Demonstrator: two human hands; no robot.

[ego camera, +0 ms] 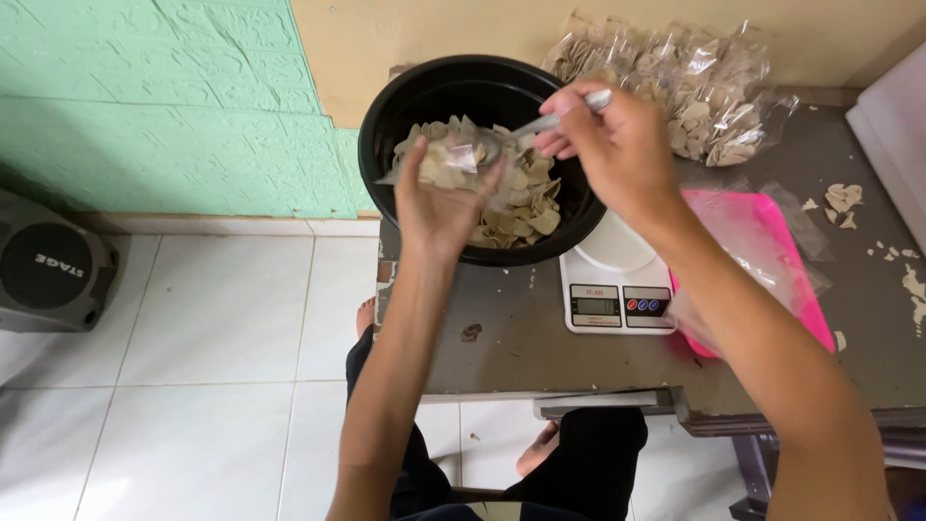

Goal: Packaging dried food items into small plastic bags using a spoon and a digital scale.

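Overhead view, read from left to right. At the far left a grey speaker box (pixel 46 275) stands on the white tiled floor (pixel 212 328), below a green embossed wall panel (pixel 164 106). The left hand (pixel 439 207) is raised over the black bowl (pixel 386 116), its fingers curled around a small clear bag (pixel 446 164) partly filled with pale chips; the bag sits above the bowl's near side. The bowl holds a heap of the same loose chips (pixel 531 207) and stands at the back left of the grey surface (pixel 511 347). The right hand (pixel 617 140) pinches the handle of a metal spoon (pixel 540 125), whose bowl end points into the mouth of the bag. Just beside the bowl, below the right wrist, lies a white kitchen scale (pixel 612 289). Right of the scale lies a pink tray (pixel 772 241) with empty clear bags upon it. A pile of filled bags (pixel 694 87) rests against the back wall.
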